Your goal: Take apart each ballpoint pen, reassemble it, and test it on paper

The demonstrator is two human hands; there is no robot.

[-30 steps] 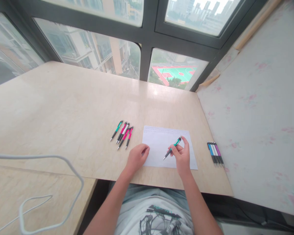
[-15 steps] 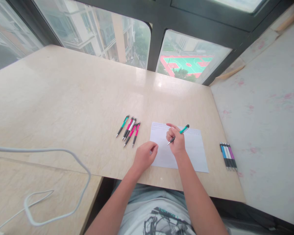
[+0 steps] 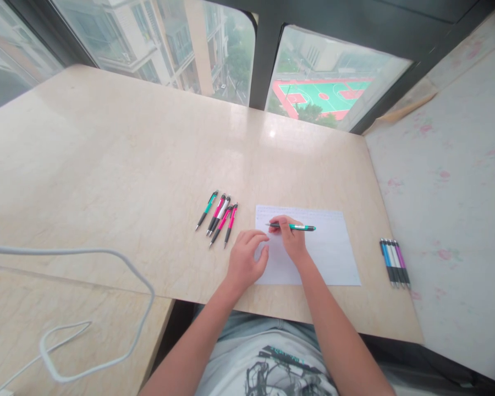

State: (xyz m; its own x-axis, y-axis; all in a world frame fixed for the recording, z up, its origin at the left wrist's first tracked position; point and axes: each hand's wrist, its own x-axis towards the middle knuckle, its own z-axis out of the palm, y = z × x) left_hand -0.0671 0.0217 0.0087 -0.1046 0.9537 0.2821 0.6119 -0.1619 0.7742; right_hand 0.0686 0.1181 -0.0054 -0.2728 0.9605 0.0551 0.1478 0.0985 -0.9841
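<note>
A white sheet of paper (image 3: 330,253) with lines of small writing along its top lies on the table. Over its upper left part, my right hand (image 3: 291,236) grips a green and black pen (image 3: 301,227), tip pointing left and tail to the right. The tip is near the paper; I cannot tell whether it touches. My left hand (image 3: 248,257) rests at the sheet's left edge, fingers curved and thumb apart, with nothing in it. Left of it lie several pens: a green one (image 3: 207,210), pink ones (image 3: 231,224) and a white one (image 3: 224,209).
At the table's right edge, several blue, white and purple pens (image 3: 395,263) lie in a row beside the flowered wall (image 3: 445,209). A white cable (image 3: 146,313) loops across the lower left. Windows (image 3: 325,77) border the far side of the table (image 3: 148,154).
My right hand has brought the pen from a tilted hold to a nearly level one, its tip now farther left and up the sheet. My left hand's fingers have opened out.
</note>
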